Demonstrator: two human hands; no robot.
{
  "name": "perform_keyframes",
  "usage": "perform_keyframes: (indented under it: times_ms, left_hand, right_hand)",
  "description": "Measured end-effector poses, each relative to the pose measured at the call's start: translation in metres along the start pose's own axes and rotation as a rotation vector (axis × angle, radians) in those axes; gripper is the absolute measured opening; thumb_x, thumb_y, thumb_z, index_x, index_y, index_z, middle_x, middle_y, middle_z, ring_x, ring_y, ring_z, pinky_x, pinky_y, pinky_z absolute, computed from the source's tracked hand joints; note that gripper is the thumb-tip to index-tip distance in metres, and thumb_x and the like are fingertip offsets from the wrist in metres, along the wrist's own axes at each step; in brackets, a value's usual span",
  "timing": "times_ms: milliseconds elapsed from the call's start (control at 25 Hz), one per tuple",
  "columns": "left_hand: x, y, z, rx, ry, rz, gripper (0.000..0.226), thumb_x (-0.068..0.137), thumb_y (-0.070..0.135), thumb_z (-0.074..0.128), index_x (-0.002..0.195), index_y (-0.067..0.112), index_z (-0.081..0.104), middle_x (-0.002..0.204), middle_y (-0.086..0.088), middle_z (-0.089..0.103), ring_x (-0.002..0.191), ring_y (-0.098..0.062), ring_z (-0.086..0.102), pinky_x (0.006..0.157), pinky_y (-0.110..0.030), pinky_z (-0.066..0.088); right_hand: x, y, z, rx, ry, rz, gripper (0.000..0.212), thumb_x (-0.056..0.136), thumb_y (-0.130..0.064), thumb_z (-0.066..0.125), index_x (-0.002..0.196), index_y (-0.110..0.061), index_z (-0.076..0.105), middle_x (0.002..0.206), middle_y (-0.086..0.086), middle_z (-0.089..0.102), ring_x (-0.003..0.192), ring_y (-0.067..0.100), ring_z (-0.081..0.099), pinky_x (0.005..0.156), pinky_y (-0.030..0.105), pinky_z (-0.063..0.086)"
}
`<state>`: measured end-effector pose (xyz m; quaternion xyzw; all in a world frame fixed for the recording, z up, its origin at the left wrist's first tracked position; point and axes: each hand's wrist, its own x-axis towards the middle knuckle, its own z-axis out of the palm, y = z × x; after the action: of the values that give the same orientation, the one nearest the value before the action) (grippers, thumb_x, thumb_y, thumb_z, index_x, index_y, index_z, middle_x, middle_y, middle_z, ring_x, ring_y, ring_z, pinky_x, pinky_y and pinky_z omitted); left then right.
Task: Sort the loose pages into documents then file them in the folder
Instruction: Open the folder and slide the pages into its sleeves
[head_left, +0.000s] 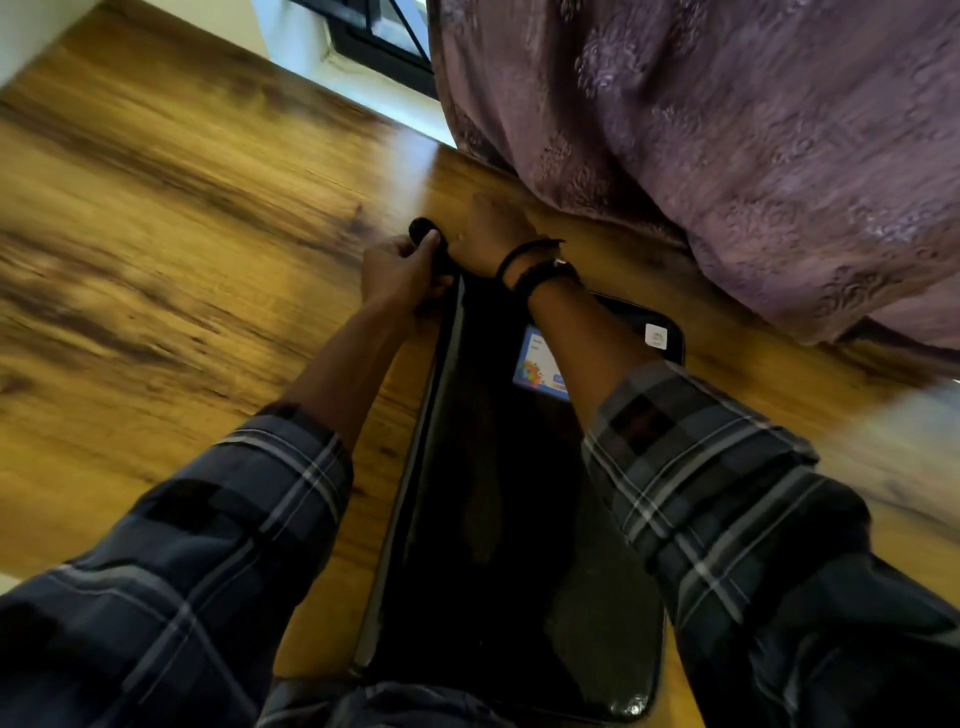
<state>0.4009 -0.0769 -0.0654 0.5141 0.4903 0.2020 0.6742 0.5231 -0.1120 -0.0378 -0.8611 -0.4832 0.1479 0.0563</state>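
- Looking down at a black folder (498, 493) flat on the wooden tabletop (156, 260), lengthwise, near end at the near edge by the body, far end pointing to the far edge.
- Closed, going by the dark cover on top; pale grey strip down its left side (415, 467), cannot tell if pages or spine.
- Pinching a black strap (427, 231) at the folder's far end with the left hand (397, 275), thumb and fingers curled round it.
- Right hand (496, 231) just beside, over the same far end, back of hand up; fingers hidden, so cannot tell the grip.
- Dark bands (540, 265) on the right wrist; plaid sleeves (727, 493) rolled up both forearms.
- Colourful label (537, 366) on the cover, partly under the right forearm; small white sticker (655, 335) at the folder's far right corner.
- Purple patterned curtain (727, 156) draped over the tabletop's far right edge, near the folder, not touching.
- Heavy blur across the left of the tabletop.
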Motion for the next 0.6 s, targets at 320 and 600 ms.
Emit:
perform_keyframes:
  times_ms: [320, 600]
  left_hand:
    - [0.002, -0.010, 0.004, -0.074, 0.115, 0.008, 0.030, 0.099, 0.024, 0.056, 0.072, 0.012, 0.064, 0.059, -0.001, 0.066, 0.045, -0.010, 0.061, 0.051, -0.027, 0.052]
    - [-0.007, -0.015, 0.002, 0.065, 0.191, 0.175, 0.025, 0.101, 0.023, 0.052, 0.085, 0.008, 0.064, 0.073, -0.004, 0.068, 0.049, -0.003, 0.064, 0.051, -0.019, 0.053]
  right_hand:
    - [-0.043, 0.059, -0.001, 0.308, -0.043, 0.260, 0.061, 0.090, -0.048, 0.054, 0.137, -0.009, 0.051, 0.146, 0.013, 0.048, 0.133, 0.030, 0.044, 0.108, 0.032, 0.032]
    - [-0.169, 0.173, -0.032, 0.882, 0.012, 0.915, 0.030, 0.099, -0.019, 0.048, 0.071, -0.011, 0.054, 0.059, 0.003, 0.053, 0.034, 0.006, 0.047, 0.037, 0.012, 0.038]
